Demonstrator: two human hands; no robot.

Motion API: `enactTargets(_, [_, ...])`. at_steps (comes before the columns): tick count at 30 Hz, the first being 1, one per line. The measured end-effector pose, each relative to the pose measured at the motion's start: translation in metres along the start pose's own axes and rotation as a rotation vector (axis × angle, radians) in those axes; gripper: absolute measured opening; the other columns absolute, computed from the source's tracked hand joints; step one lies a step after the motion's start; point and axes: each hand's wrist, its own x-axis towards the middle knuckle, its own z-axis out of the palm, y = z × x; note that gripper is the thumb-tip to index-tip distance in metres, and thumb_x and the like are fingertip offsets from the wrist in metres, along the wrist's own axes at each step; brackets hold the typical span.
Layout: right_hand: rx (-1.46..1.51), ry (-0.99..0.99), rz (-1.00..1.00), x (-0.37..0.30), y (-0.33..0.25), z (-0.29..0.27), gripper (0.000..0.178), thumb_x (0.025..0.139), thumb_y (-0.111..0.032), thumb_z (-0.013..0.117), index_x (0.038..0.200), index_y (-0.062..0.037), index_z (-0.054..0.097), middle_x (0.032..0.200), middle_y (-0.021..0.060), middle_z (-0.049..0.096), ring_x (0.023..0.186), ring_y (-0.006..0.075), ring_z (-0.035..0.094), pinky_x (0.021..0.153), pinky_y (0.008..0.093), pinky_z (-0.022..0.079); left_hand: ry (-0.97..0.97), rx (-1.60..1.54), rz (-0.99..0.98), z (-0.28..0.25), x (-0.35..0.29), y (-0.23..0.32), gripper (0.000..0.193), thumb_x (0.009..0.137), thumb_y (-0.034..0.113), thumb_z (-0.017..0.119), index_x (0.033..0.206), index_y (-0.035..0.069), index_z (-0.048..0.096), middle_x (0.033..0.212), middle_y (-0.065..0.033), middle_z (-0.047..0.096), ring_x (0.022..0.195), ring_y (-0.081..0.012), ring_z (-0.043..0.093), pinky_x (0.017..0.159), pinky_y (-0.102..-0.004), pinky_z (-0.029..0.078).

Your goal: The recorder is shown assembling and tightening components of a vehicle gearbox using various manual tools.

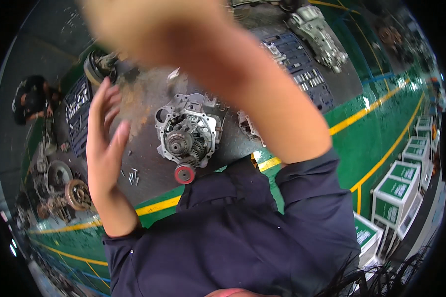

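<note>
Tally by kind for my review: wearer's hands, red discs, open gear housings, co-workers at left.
Left hand and right hand: 2
Red disc: 1
Open gear housing: 1
Co-worker: 1
Total: 5

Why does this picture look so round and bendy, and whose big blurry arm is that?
A camera worn on a person's head looks down through a very wide lens, so straight edges bend. Both arms are that person's. The big one leads to their right hand, too close and blurry to show whether it holds anything. The left hand is open, with nothing visible in it. On the dark table sit an opened metal casing with gears, small metal pieces and tool trays.
</note>
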Motion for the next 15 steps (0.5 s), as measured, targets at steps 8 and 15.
enactTargets(8, [0.116,-1.025,0.561,-0.111,0.185,-0.076,0.037,0.096,-0.035,0.055,0.091,-0.0007,0.068,0.072,0.0202,0.066,0.071,0.0362,0.067,0.067,0.0455,0.053,0.114,0.54,-0.392,0.128,-0.109,0.008,0.039,0.081,-0.001,0.063,0.119,0.002,0.059,0.122,-0.0164,0.058,0.117,-0.0331,0.053,0.1,-0.0393,0.041])
enactTargets(15, [-0.039,-1.78,0.726,-0.351,0.22,-0.06,0.052,0.085,-0.053,0.065,0.093,-0.0021,0.068,0.089,0.0179,0.071,0.089,0.0349,0.07,0.082,0.0461,0.054,0.256,0.912,-0.28,0.185,-0.088,-0.012,0.03,0.082,0.0,0.065,0.112,0.002,0.062,0.113,-0.0148,0.058,0.106,-0.0351,0.054,0.094,-0.0462,0.042])
